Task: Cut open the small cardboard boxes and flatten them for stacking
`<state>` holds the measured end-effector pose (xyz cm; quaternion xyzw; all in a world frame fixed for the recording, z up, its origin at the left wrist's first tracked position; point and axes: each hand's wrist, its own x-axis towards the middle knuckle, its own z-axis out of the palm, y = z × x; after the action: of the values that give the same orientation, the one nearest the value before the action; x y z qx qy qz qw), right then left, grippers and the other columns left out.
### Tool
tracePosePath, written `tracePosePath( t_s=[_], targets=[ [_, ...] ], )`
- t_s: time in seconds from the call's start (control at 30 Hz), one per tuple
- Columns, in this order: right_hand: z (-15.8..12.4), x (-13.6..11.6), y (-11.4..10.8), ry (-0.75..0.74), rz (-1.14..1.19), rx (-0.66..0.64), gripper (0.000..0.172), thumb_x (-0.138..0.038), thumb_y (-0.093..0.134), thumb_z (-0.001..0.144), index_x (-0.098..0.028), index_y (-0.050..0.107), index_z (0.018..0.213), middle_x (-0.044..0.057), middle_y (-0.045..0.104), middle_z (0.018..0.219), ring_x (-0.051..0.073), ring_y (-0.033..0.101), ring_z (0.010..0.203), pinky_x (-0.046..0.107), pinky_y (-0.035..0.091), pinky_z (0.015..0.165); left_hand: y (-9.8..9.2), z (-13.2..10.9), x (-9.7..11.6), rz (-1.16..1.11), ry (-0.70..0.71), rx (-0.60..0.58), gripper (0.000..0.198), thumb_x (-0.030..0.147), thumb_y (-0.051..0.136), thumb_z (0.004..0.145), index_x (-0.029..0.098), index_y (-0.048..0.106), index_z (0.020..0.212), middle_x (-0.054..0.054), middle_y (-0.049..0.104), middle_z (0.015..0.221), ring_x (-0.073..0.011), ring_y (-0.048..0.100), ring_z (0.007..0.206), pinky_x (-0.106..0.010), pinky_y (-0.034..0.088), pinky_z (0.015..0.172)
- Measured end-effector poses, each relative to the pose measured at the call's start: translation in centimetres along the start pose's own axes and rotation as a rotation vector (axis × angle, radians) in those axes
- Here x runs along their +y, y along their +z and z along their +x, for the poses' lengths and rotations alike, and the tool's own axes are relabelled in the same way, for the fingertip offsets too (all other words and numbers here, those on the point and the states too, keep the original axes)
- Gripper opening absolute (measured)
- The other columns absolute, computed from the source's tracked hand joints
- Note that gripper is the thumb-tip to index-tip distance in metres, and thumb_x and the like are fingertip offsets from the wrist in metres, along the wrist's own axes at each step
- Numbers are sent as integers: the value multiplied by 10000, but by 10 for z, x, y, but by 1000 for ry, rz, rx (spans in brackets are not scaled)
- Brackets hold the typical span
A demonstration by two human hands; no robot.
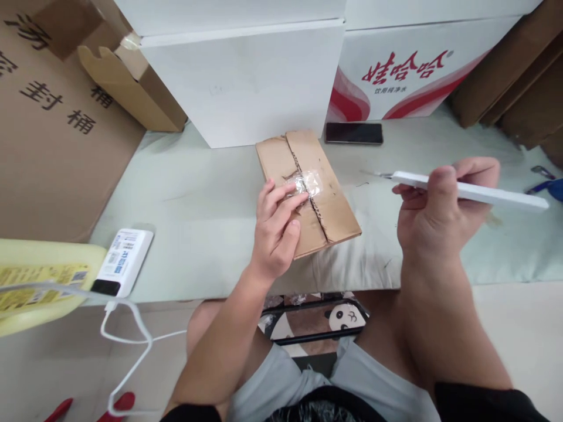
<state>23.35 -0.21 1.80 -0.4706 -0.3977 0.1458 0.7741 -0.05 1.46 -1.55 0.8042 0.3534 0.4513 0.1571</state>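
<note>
Inspecting, I note left grip (pixel 275 231) pinching tape (pixel 309 184) on the parcel (pixel 341 218), right grip (pixel 433 220) clasping a knife (pixel 484 196), blade-first, right of it.

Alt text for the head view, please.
A person's left hand touches clear tape on a flat cardboard parcel, while the right hand holds a white utility knife to its right. A black phone and white boxes sit behind.

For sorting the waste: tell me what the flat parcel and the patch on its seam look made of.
Flat parcel: brown corrugated cardboard, matte; ragged fluted edge along the seam. Patch: probably clear glossy plastic tape; it glints and wrinkles.
</note>
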Motion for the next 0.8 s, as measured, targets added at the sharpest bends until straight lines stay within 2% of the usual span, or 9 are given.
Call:
tracePosePath(
  t_s=[0.07, 0.17, 0.3, 0.43, 0.53, 0.67, 0.8],
  targets=[
    [-7, -5, 0, -11, -17, -30, 357, -548, 763, 843, -247, 576, 805, -64, 485, 684, 85, 559, 491, 248, 494, 459, 3, 0, 2, -10, 19, 12, 367, 357, 399, 1060, 245, 623, 1328, -93, 604, 1398, -279, 450, 1466, -549, 274, 1307],
    [-15, -12, -2, -1, -57, -107, 414, -624, 729, 859, -220, 683, 783, -26, 582, 680, 113, 620, 514, 259, 480, 448, 8, -1, 5, -12, 35, 27, 372, 356, 400, 1061, 227, 618, 1333, -106, 593, 1403, -273, 447, 1463, -531, 264, 1311],
    [-23, -21, -4, 0, -210, -279, 363, -582, 760, 853, -230, 762, 946, -3, 657, 685, 157, 674, 607, 293, 534, 531, 10, -2, 7, 9, 21, 19, 382, 376, 387, 1065, 233, 612, 1339, -109, 586, 1409, -276, 440, 1467, -548, 266, 1303],
    [-30, -25, 0, 44, -354, -428, 305, -478, 735, 898, -252, 734, 1101, 5, 713, 768, 156, 695, 651, 295, 578, 574, 10, -1, 6, 13, 20, 12, 386, 385, 390, 1062, 237, 610, 1343, -110, 586, 1417, -281, 431, 1475, -556, 257, 1301],
    [-34, -27, 7, 73, -356, -454, 271, -457, 655, 951, -248, 709, 1115, -5, 702, 748, 144, 696, 639, 284, 591, 586, 9, 0, 5, -2, 24, 15, 379, 382, 400, 1059, 240, 613, 1339, -106, 590, 1411, -276, 443, 1464, -543, 251, 1305],
    [-40, -32, 18, 13, -405, -448, 288, -457, 603, 981, -244, 693, 1152, -7, 709, 768, 125, 668, 607, 265, 568, 567, 10, 2, 4, -12, 29, 16, 376, 394, 409, 1051, 253, 620, 1327, -102, 591, 1404, -280, 459, 1449, -551, 253, 1299],
    [-43, -35, 29, -62, -504, -478, 292, -437, 557, 1006, -239, 703, 1163, 6, 740, 803, 129, 683, 638, 287, 592, 668, 11, 1, 3, -9, 10, 17, 382, 405, 397, 1048, 265, 618, 1326, -95, 594, 1415, -288, 462, 1444, -565, 250, 1295]
  ],
)
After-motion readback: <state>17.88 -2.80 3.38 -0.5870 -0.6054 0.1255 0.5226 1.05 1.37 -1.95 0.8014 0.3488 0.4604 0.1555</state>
